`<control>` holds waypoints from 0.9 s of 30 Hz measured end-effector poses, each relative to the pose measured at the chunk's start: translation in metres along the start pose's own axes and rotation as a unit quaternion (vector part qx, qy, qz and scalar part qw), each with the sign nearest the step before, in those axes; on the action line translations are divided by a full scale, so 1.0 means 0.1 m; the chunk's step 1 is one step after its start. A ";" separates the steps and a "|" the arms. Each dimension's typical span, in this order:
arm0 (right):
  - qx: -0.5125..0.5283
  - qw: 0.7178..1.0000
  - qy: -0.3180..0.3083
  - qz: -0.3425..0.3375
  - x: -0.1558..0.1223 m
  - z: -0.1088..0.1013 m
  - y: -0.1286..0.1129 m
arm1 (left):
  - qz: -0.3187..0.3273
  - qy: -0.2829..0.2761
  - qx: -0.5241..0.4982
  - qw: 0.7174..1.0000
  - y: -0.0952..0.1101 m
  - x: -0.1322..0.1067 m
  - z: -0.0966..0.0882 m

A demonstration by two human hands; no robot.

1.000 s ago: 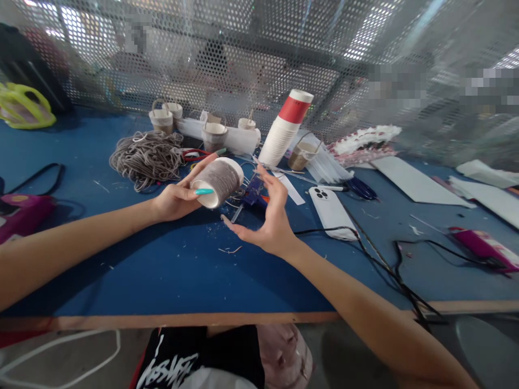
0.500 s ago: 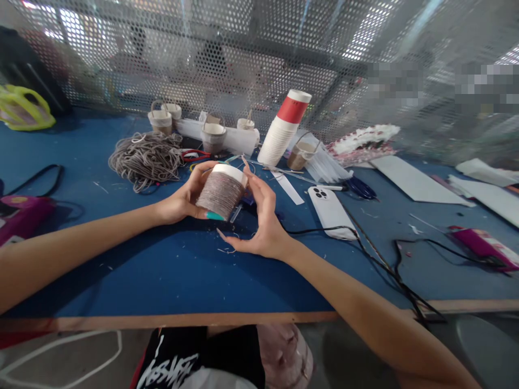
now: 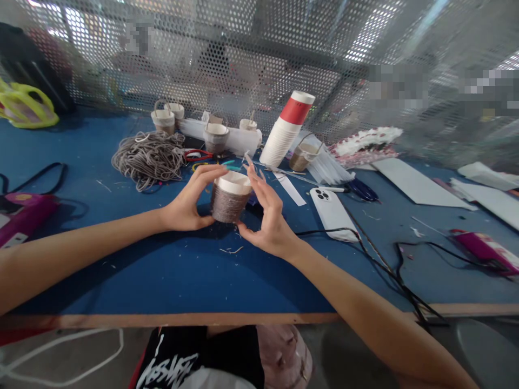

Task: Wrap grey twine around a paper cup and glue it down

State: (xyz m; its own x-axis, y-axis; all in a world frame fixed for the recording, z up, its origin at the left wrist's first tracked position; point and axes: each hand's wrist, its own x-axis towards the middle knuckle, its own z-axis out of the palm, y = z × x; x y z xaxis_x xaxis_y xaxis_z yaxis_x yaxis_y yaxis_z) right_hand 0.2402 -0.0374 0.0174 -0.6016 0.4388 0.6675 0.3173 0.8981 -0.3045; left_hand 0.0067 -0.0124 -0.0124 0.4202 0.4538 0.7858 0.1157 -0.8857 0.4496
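**Now upright: a cord-wrapped cup (image 3: 229,204) held between your two hands**

Compared with half a second ago, the cup is turned from its tilt, so its white rim faces up, and your right thumb closes in toward the base. This gives you a level cup, seemingly steadied from both sides. Your left hand (image 3: 184,206) is half-curled, its fingers at the rim and its thumb at the lower wall; your right hand (image 3: 272,219) mirrors it, partly open, gripping the opposite side. You hold the cup over the blue tabletop (image 3: 141,283); whether its base touches is unclear.

Beyond it, note the grey cord heap (image 3: 148,160), red-handled pliers (image 3: 198,155), a handled bucket (image 3: 216,139) and a leaning cup stack (image 3: 279,136). Just behind the cup, a dark blue object (image 3: 254,201), mostly hidden, crowds your right fingers; a black cable (image 3: 318,232) reaches your right wrist, beside the white phone (image 3: 332,213).
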 end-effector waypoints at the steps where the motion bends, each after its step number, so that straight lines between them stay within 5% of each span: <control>1: -0.003 1.000 0.013 -0.003 0.00 0.00 0.01 | 0.004 0.014 -0.005 1.000 -0.01 0.00 0.01; 6: -0.033 0.993 0.104 -0.042 -0.02 -0.02 0.06 | 0.016 0.050 -0.051 0.997 -0.07 0.02 0.04; 11: -0.156 0.979 0.117 -0.056 -0.01 -0.06 0.00 | -0.008 0.039 -0.045 0.998 -0.10 0.02 0.04; 18: -0.180 0.965 0.171 -0.083 0.02 -0.09 -0.05 | -0.034 0.020 -0.042 0.998 -0.11 -0.01 0.04; 27: -0.036 0.995 0.032 -0.084 0.00 -0.04 -0.09 | -0.047 -0.025 -0.077 0.996 -0.11 -0.02 0.04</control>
State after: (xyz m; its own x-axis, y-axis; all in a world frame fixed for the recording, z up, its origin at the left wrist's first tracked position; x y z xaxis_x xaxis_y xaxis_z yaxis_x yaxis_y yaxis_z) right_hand 0.2402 -0.0455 0.0226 -0.6028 0.2778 0.7479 0.2694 0.9532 -0.1370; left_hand 0.0086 -0.0040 -0.0202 0.4593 0.5258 0.7160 0.0202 -0.8120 0.5833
